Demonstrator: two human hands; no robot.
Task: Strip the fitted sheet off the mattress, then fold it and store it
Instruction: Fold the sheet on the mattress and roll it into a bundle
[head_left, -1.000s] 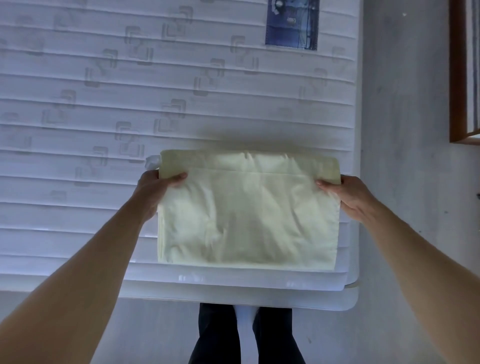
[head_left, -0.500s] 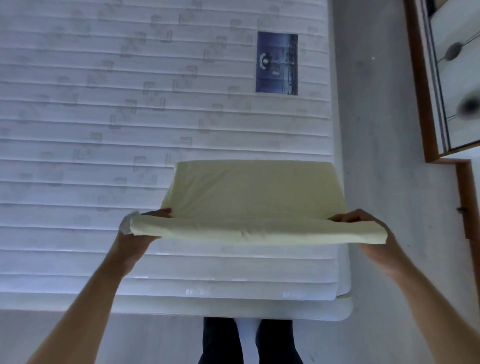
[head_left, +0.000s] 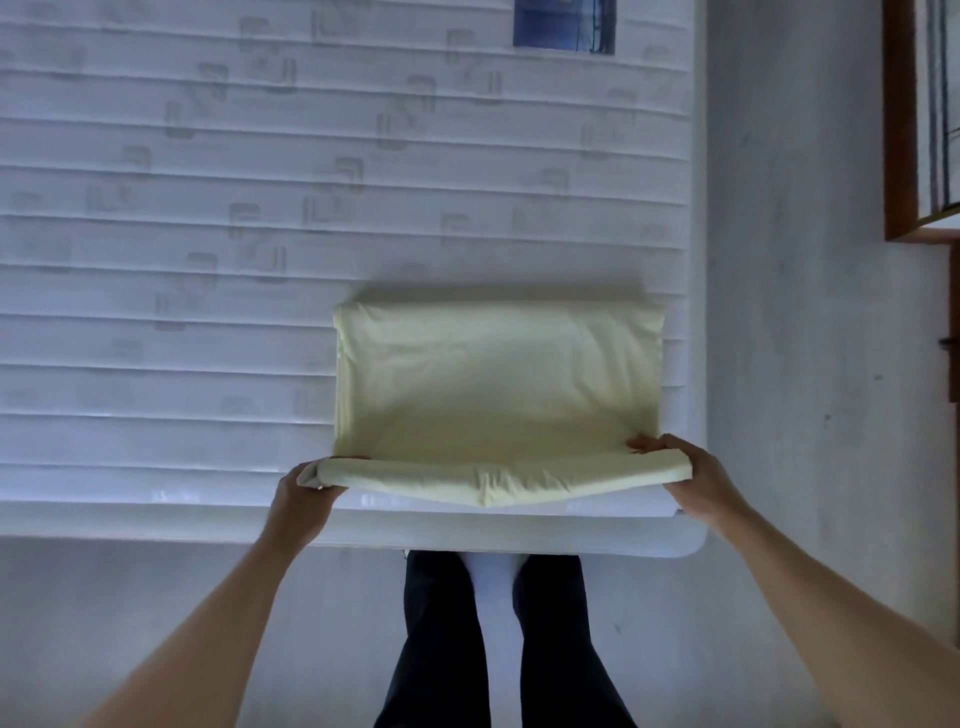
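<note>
Two hands are on the folded sheet (head_left: 493, 384), and I read both as gripping. Nearest me are dark trouser legs (head_left: 441, 639) and white socks on the pale floor (head_left: 810, 312), right at the foot of the bed. Left hand (head_left: 306, 493) pinches the sheet's near left corner, fingers curled around the thick folded edge. Right hand (head_left: 691, 478) holds the near right corner, fingertips over the top, palm under the edge. Near edge is lifted off the mattress (head_left: 208, 364) and sags a bit in the middle between my hands. Past the hands, the pale yellow sheet slopes away and its far fold rests on the bare quilted mattress, near the right side. Further up sits a blue label (head_left: 563, 26) on the mattress top. Wooden furniture (head_left: 896, 130) is at far right, details unclear.
</note>
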